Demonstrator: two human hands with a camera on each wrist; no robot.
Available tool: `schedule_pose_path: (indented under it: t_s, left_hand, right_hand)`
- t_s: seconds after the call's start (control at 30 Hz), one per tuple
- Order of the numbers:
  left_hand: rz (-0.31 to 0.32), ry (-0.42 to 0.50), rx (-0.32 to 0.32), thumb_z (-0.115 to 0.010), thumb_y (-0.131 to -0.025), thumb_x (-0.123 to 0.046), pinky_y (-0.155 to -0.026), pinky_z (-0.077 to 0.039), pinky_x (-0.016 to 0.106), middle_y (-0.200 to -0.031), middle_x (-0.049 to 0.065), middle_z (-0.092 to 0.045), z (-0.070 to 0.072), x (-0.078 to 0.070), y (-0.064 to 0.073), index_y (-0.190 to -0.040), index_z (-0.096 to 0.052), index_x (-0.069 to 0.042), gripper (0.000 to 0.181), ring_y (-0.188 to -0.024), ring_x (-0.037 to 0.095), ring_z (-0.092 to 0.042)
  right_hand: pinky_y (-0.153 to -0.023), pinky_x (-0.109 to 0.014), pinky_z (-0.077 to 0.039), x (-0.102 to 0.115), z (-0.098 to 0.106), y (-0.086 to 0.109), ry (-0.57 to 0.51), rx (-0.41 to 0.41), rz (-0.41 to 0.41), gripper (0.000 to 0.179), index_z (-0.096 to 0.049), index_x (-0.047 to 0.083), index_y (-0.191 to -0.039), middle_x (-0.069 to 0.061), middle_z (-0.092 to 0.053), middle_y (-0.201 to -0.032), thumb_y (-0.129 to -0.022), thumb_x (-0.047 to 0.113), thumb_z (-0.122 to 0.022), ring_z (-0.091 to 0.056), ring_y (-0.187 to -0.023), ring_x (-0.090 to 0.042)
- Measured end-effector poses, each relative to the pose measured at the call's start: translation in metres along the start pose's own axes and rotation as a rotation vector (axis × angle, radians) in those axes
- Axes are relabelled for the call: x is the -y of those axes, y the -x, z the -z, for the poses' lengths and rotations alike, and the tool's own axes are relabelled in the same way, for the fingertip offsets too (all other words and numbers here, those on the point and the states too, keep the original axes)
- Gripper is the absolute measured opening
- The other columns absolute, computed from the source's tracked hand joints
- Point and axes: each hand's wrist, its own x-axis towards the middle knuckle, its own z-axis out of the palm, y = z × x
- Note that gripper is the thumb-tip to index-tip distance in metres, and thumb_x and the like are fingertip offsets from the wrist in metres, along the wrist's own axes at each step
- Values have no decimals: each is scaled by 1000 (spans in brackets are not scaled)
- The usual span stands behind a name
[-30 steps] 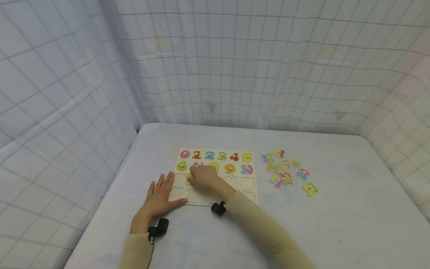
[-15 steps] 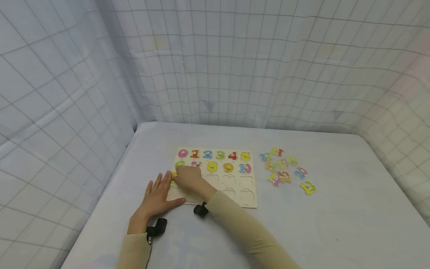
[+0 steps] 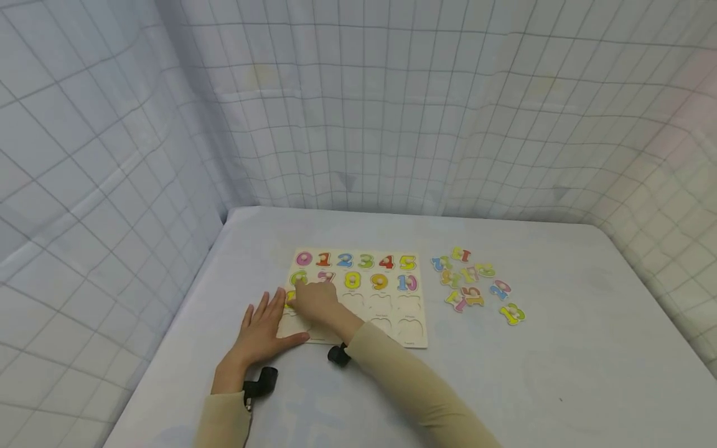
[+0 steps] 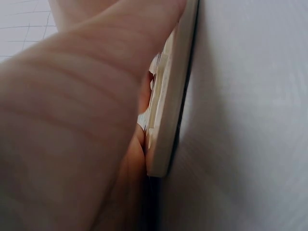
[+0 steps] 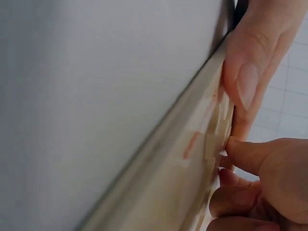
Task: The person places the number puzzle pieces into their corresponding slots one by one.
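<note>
A pale wooden number puzzle board [image 3: 417, 341] lies flat on the table. Its two back rows hold coloured number pieces from 0 to 10. My right hand [image 3: 319, 305] reaches over the board and pinches a yellow number puzzle piece [image 3: 289, 298] at the left end of the third row, mostly hidden by the fingers. In the right wrist view, the right thumb [image 5: 250, 156] and curled fingers sit close at the board's surface. My left hand [image 3: 260, 333] lies spread along the board's left side, its thumb [image 4: 159, 14] at the front left corner.
Right of the board lie several loose number pieces, among them an orange 15 [image 3: 473, 296], a yellow-green piece [image 3: 512, 313] and a blue-pink piece [image 3: 500, 289]. A white cloth [image 3: 504, 386] covers the table. Checked curtains [image 3: 358, 124] hang behind and at both sides.
My right hand has moved left across the board with the yellow number puzzle piece, from near the second recess of the third row to the first. The left hand stays in place.
</note>
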Motion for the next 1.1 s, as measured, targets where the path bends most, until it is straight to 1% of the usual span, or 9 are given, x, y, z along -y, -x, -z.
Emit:
schedule_pose_path:
  t_s: [0.17,0.3,0.43,0.53,0.63,0.77,0.83,0.97,1.1]
  left_hand:
    - [22,-28,12,-62,-78,-64,-109,8,54,-155,20,-12,1,-2,1,-150,-13,2,110,-142,37,0]
    - [37,-29,32,-62,-78,-65,-108,8,55,-155,20,-11,2,-5,0,-150,-13,2,110,-142,37,1]
    - [49,-40,52,-60,-78,-68,-108,8,55,-156,19,-9,2,-6,-1,-151,-11,1,111,-142,37,2]
    - [48,-49,59,-59,-78,-68,-108,8,55,-156,18,-9,1,-6,-2,-151,-11,1,111,-142,36,3]
    - [47,-48,60,-59,-78,-68,-108,9,54,-156,19,-8,2,-7,-3,-151,-10,1,112,-142,37,3]
    - [37,-39,44,-61,-78,-66,-108,9,54,-156,20,-10,2,-6,-2,-150,-11,2,111,-142,37,2]
    - [30,-28,35,-62,-78,-65,-108,8,54,-155,20,-11,2,-6,-1,-150,-12,2,111,-142,37,1]
    - [31,-22,40,-62,-78,-64,-108,9,54,-155,20,-10,3,-7,-1,-150,-11,3,110,-142,37,1]
    - [41,-33,57,-61,-78,-66,-108,8,55,-156,20,-9,4,-10,-2,-150,-11,3,111,-142,38,2]
  right_hand:
    - [-69,-34,-47,-7,-2,13,0,-3,39,54,-48,11,-134,0,-67,-89,-94,47,-53,-63,-77,-15]
    - [-64,-32,-43,-29,-1,29,-92,6,103,34,-54,15,-110,3,-60,-75,-93,44,-56,-56,-66,-12]
    - [-58,-29,-38,-64,6,49,-204,7,123,23,-54,19,-94,4,-53,-66,-94,41,-55,-49,-59,-12]
    - [-52,-27,-34,-98,11,63,-230,-21,110,20,-55,19,-95,5,-50,-63,-95,39,-55,-45,-55,-11]
    - [-46,-25,-31,-136,14,78,-228,-87,101,18,-57,17,-98,5,-46,-58,-96,34,-56,-40,-50,-9]
    - [-43,-23,-27,-184,17,94,-224,-164,33,17,-57,13,-100,6,-45,-57,-95,29,-58,-36,-47,-8]
    - [-42,-23,-27,-205,19,101,-223,-176,-30,18,-57,12,-101,4,-45,-57,-95,29,-58,-37,-47,-9]
    - [-40,-24,-28,-241,21,112,-272,-134,-160,22,-55,11,-104,1,-45,-52,-95,31,-58,-41,-42,-11]
    - [-43,-27,-33,-268,24,126,-295,-109,-241,25,-55,10,-105,2,-53,-52,-95,33,-57,-51,-44,-13]
